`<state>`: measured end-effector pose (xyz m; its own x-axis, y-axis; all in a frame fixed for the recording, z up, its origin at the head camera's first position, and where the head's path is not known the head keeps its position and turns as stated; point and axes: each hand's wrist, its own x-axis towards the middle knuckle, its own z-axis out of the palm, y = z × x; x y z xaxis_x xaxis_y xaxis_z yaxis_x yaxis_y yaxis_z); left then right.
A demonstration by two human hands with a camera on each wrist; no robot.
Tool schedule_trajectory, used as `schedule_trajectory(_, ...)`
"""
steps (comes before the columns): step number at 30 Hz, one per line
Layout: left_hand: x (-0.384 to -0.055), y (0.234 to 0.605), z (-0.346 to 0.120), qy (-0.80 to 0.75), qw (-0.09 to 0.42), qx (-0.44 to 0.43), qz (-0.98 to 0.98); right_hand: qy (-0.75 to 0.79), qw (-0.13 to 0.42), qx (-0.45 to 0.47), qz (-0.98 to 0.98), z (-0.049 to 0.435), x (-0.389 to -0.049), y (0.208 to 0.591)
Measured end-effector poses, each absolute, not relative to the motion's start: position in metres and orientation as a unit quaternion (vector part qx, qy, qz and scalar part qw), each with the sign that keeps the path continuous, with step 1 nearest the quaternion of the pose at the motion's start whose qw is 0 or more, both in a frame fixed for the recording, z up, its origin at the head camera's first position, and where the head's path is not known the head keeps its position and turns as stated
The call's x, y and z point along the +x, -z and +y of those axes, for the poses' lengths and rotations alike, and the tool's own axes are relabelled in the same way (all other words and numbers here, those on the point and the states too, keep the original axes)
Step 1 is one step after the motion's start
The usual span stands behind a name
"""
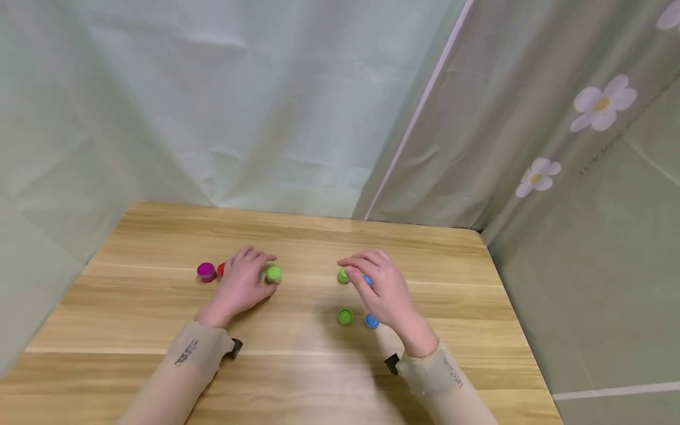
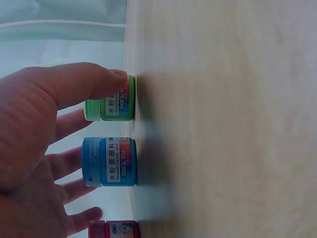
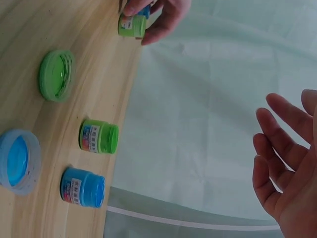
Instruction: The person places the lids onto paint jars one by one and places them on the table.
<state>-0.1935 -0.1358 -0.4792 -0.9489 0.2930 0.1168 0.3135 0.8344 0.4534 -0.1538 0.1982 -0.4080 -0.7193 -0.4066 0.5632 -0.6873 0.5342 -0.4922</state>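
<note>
My left hand (image 1: 241, 283) pinches a capped light green paint jar (image 2: 111, 109) between thumb and fingers, at the left of the table. A blue paint jar (image 2: 109, 161) stands beside it under the palm, largely hidden in the head view. My right hand (image 1: 385, 292) hovers with loosely bent fingers and holds nothing. Below it stand an uncapped green paint jar (image 3: 99, 136) and an uncapped blue paint jar (image 3: 82, 187), both upright. Nearer to me lie a green lid (image 1: 345, 317) and a blue lid (image 1: 371, 320), inner sides up.
A red paint jar (image 1: 221, 270) and a purple-capped jar (image 1: 206, 271) stand in the row left of my left hand. The wooden table (image 1: 297, 366) ends at a pale curtain (image 1: 265, 118) behind and a flowered curtain (image 1: 584, 236) on the right.
</note>
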Motion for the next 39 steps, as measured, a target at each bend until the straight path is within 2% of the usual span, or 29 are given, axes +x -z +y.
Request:
schedule_trajectory(22, -0.188, 0.471, -0.116, 0.332, 0.103, -0.165, -0.923, -0.349, 0.182, 0.308, -0.866, 0.212, -0.159, 0.407)
schedule_trajectory(31, -0.187, 0.466, -0.111, 0.364, 0.166, -0.184, -0.898, -0.345, 0.189, 0.297, -0.870, 0.219, -0.161, 0.407)
schedule_trajectory(39, -0.184, 0.468, -0.110, 0.372, 0.160, -0.178, -0.897, -0.341, 0.178, 0.288, -0.877, 0.225, -0.157, 0.410)
